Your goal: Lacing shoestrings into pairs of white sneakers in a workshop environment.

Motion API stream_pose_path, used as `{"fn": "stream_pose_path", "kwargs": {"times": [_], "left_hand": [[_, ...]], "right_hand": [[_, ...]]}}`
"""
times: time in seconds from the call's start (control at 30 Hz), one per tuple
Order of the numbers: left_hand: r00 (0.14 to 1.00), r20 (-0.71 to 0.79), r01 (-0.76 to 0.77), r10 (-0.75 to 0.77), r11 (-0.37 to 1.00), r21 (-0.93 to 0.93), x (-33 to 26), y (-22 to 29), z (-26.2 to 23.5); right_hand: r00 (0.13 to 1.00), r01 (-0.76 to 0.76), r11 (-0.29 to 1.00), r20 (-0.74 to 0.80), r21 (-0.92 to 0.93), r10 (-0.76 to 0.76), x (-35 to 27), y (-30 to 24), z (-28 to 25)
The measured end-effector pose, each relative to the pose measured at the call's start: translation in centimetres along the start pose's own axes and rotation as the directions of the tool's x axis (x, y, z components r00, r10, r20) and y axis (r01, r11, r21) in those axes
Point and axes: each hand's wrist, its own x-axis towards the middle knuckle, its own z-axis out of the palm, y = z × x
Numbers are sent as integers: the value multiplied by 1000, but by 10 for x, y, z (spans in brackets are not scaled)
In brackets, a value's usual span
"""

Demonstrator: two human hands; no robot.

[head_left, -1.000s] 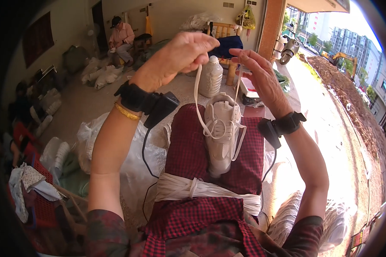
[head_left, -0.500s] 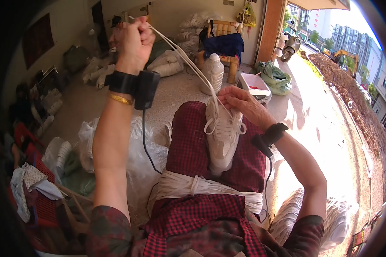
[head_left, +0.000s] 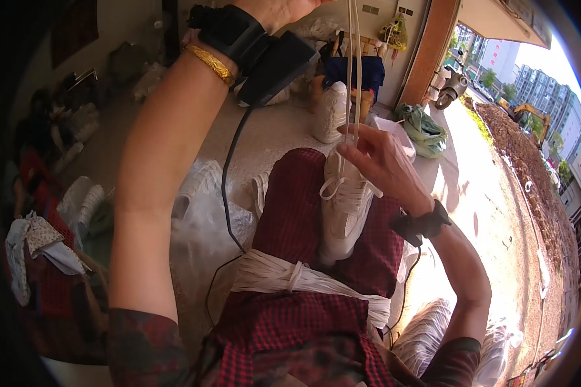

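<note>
Just below the slightly bent fingertips [head_left: 352, 133] of the right hand [head_left: 392, 168], one white lace-up shoe [head_left: 343, 229], sole down on the dark red and black checked cloth [head_left: 289, 216] over the lap, toe toward the body and open collar nearest to these fingers. At the same fingertips, two thin off-white laces [head_left: 349, 71], drawn almost straight upward from the shoe and out past the top edge of the view. Thumb and index finger of the right hand only a little apart, close beside the laces; not possible to tell surely whether pinched on them. Higher than the right fingers and to their left, the left hand [head_left: 281, 11], cut by the top edge; not possible to tell how far open, nor what in its hold. Lower than the left fingers, at the wrist, a black box-shaped device [head_left: 281, 68] and a golden carved bracelet [head_left: 211, 63]. Nearer to the body than the right fingers, a flat bundle of white cords [head_left: 265, 277] tied across the lap. Beyond the right fingers, a dark blue cloth [head_left: 371, 72] and a crumpled green sack [head_left: 426, 132]. Lower than the right fingers and to their left, a crumpled clear plastic bag [head_left: 216, 216].
</note>
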Motion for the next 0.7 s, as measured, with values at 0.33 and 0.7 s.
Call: {"fn": "stream_pose_path", "kwargs": {"times": [0.33, 0.7], "left_hand": [[869, -415, 402, -268, 872, 279, -92, -76, -117], [969, 108, 74, -224, 675, 734, -162, -153, 10]], "right_hand": [[984, -132, 922, -62, 364, 166, -2, 58, -12], [953, -208, 645, 5, 736, 302, -8, 69, -16]]}}
